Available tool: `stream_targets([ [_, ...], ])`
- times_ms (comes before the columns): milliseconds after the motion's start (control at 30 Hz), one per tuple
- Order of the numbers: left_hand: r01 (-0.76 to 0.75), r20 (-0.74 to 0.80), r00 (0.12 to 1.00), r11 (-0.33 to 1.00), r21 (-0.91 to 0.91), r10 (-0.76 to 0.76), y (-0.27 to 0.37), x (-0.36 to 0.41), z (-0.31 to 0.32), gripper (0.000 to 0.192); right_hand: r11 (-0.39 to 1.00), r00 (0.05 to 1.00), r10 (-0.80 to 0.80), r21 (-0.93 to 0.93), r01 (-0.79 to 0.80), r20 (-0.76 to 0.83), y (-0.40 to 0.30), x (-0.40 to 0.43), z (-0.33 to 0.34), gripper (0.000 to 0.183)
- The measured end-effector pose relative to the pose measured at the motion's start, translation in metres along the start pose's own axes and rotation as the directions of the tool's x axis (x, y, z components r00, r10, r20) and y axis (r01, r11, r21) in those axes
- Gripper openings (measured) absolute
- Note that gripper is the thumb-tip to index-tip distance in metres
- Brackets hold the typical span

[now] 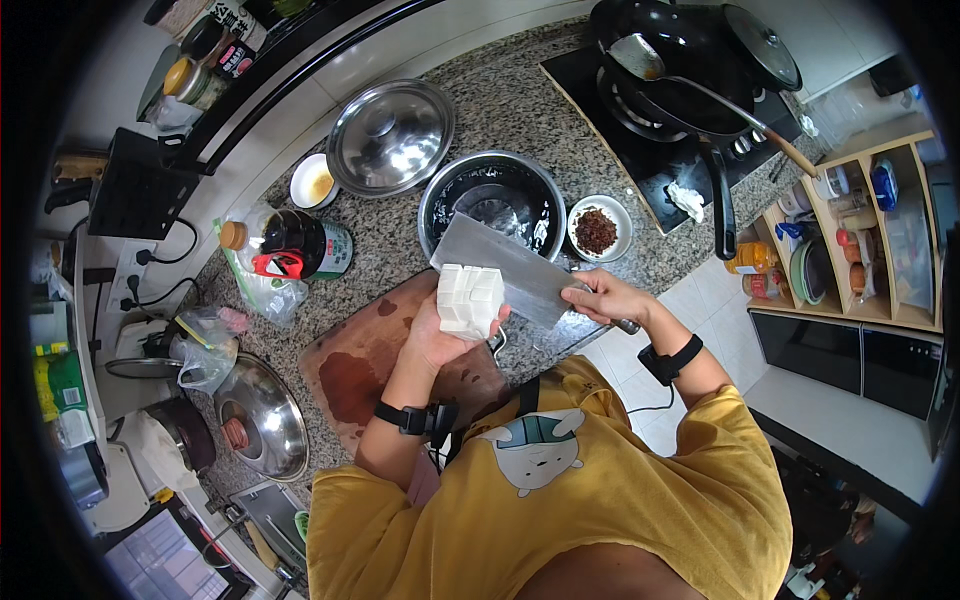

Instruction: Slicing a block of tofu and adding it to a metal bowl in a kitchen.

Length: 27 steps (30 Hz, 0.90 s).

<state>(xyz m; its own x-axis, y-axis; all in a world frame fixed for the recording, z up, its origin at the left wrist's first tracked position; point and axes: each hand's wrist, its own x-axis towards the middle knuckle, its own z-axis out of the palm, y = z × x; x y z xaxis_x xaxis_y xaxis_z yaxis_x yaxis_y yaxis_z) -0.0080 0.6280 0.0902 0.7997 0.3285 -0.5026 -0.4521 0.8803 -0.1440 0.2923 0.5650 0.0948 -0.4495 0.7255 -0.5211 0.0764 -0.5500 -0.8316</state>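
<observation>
On the palm of my left hand (429,334) rests a white block of what looks like tofu (471,300), with cut lines dividing it into pieces. My right hand (611,297) grips the handle of a broad steel cleaver (517,274). The blade lies flat beside the tofu, its far end over the rim of a steel basin (561,196); whether blade and tofu touch is unclear. Inside the basin is clear or dark liquid with reflections. A wet wooden cutting board (352,375) lies below my left hand and forearm.
A small bowl of reddish-brown bits (596,231) sits right of the basin. Behind are a steel lid (394,139) and a white bowl (313,182). A dark sauce jug (300,244) stands left. On the right, a gas stove (652,180) carries a wok (675,97) with a protruding handle.
</observation>
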Motion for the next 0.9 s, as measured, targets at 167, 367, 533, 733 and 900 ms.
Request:
stream_targets([
  [167,-0.003,0.017,1.000,0.999,0.037,0.002,0.000,0.002,-0.004,0.051,0.999,1.000,0.019,0.037,-0.018,-0.020,-0.002,-0.004,0.002,0.025],
  [367,-0.021,0.040,0.999,0.998,0.064,0.019,-0.003,0.002,-0.008,0.051,0.997,0.997,0.026,0.080,-0.021,-0.070,0.002,-0.010,-0.001,0.024],
  [533,-0.049,0.079,0.996,0.996,0.079,0.043,-0.004,0.003,-0.016,0.053,0.999,0.995,-0.006,0.042,0.010,-0.100,-0.001,-0.012,-0.002,0.024],
  [733,-0.124,0.166,0.981,0.983,0.132,0.102,-0.011,-0.001,-0.018,0.055,0.991,0.986,-0.070,-0.128,0.051,-0.153,-0.022,-0.021,0.009,0.024],
  [900,-0.244,0.221,0.953,0.957,0.157,0.207,-0.013,-0.006,-0.017,0.058,0.869,0.945,-0.272,-0.468,0.161,-0.179,-0.036,-0.026,0.013,0.023],
])
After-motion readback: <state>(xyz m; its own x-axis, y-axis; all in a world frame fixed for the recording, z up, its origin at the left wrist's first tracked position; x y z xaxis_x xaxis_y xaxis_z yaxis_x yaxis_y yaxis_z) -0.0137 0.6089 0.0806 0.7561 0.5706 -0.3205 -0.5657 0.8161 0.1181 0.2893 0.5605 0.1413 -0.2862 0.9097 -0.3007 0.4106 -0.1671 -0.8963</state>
